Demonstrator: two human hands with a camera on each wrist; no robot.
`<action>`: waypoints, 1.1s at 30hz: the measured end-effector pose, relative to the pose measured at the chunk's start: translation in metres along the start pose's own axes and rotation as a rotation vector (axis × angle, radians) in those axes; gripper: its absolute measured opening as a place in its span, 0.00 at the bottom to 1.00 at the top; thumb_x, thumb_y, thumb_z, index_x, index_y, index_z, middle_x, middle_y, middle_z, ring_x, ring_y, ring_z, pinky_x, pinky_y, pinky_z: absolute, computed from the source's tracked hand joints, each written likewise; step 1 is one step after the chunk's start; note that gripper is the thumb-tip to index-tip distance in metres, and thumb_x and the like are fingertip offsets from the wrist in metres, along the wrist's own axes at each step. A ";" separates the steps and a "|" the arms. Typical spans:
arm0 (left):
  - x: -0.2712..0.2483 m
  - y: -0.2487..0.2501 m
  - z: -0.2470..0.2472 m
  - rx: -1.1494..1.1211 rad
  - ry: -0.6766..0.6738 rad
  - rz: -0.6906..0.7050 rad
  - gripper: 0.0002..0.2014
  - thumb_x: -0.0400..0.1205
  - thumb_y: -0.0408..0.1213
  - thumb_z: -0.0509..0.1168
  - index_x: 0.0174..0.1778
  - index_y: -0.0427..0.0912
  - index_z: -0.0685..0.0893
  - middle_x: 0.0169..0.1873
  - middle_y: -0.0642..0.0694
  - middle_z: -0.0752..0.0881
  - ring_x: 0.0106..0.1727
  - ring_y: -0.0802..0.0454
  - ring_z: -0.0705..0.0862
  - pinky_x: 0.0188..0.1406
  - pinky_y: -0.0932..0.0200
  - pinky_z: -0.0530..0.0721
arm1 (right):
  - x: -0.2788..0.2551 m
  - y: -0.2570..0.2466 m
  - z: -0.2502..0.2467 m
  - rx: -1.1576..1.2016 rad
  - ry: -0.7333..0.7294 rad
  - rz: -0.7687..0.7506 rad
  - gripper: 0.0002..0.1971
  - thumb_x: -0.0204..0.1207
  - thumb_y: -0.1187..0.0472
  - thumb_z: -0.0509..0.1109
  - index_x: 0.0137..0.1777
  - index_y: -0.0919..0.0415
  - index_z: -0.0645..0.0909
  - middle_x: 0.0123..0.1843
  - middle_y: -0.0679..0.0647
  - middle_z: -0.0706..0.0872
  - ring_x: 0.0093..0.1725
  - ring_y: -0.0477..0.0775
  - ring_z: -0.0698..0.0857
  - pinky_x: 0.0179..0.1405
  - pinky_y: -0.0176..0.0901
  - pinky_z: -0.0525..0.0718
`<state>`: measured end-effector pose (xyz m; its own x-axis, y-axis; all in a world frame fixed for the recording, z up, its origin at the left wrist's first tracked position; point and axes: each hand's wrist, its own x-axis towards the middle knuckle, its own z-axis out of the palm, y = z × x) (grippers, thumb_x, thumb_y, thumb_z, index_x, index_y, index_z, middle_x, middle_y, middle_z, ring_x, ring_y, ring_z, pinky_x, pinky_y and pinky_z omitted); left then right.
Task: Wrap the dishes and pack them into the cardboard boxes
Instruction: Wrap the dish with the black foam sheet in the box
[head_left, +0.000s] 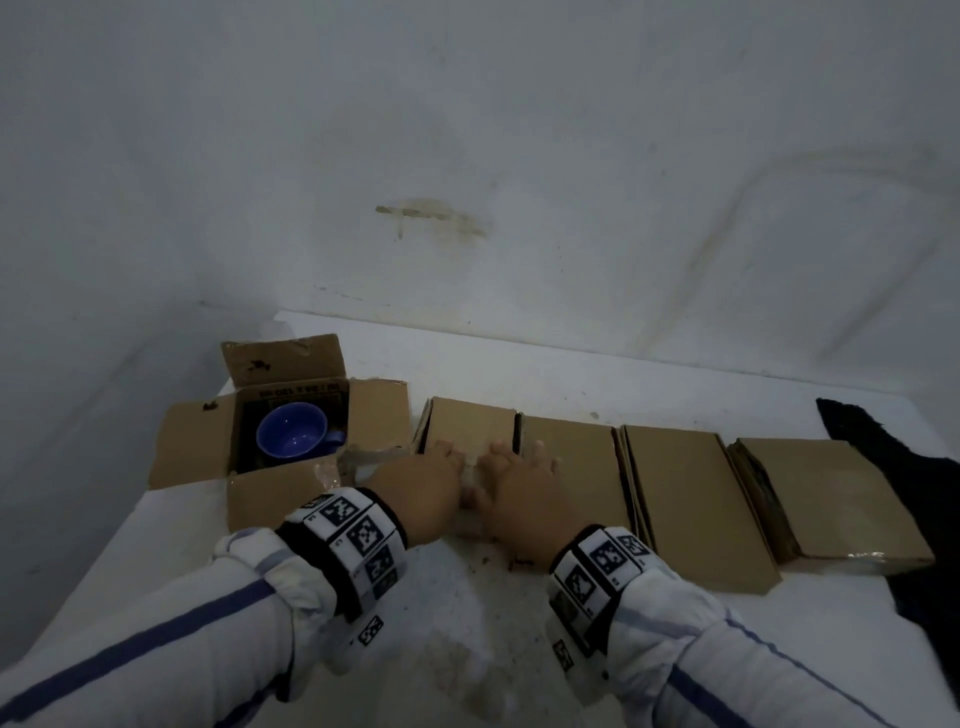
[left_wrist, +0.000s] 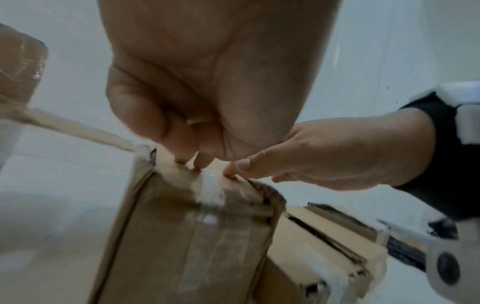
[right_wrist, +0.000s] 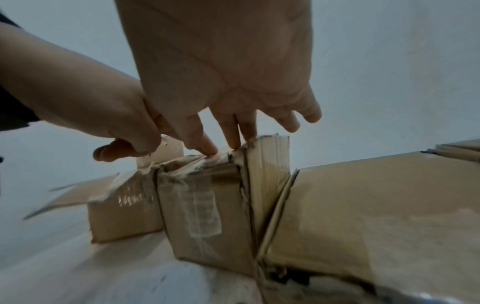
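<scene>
A closed cardboard box (head_left: 470, 423) stands second from the left in a row on the white table. Both hands work at its near top edge. My left hand (head_left: 431, 475) has curled fingers that pinch a strip of clear tape (right_wrist: 168, 148) sticking up at that edge. Beside it, my right hand (head_left: 519, 478) presses straight fingers (right_wrist: 205, 146) down on the torn, taped seam (left_wrist: 207, 193). To the left sits an open box (head_left: 192, 447) with a blue cup (head_left: 293, 436) inside it, unwrapped.
Three more closed brown boxes (head_left: 571, 467) (head_left: 685, 493) (head_left: 831, 504) lie in a row to the right. A black cloth (head_left: 909, 467) hangs over the table's right end. A white wall runs close behind; crumbs dot the table (head_left: 441, 597) in front.
</scene>
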<state>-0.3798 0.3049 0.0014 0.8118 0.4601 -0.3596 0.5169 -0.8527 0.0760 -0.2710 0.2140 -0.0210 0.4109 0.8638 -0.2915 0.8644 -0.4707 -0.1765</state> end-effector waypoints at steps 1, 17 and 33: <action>0.002 0.002 -0.008 -0.008 0.032 0.007 0.17 0.83 0.35 0.57 0.69 0.40 0.72 0.69 0.41 0.74 0.55 0.43 0.83 0.50 0.51 0.81 | 0.000 0.001 -0.005 0.036 0.038 -0.011 0.24 0.83 0.45 0.52 0.74 0.55 0.69 0.79 0.54 0.68 0.80 0.67 0.59 0.78 0.65 0.56; 0.111 0.184 -0.049 -0.150 0.163 0.214 0.20 0.81 0.37 0.55 0.70 0.46 0.75 0.67 0.43 0.75 0.66 0.42 0.74 0.63 0.51 0.75 | -0.045 0.192 -0.050 0.335 0.349 0.292 0.16 0.81 0.61 0.58 0.64 0.64 0.81 0.65 0.59 0.82 0.64 0.56 0.79 0.65 0.43 0.75; 0.213 0.452 -0.010 -0.221 0.096 0.330 0.24 0.80 0.39 0.60 0.74 0.46 0.71 0.71 0.44 0.72 0.72 0.43 0.70 0.71 0.49 0.71 | -0.124 0.511 -0.034 0.393 0.208 0.810 0.16 0.78 0.62 0.62 0.64 0.64 0.74 0.68 0.64 0.71 0.66 0.68 0.73 0.62 0.52 0.75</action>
<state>0.0294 0.0200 -0.0316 0.9600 0.2005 -0.1952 0.2620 -0.8893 0.3749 0.1294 -0.1271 -0.0430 0.9239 0.2412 -0.2969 0.1455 -0.9394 -0.3103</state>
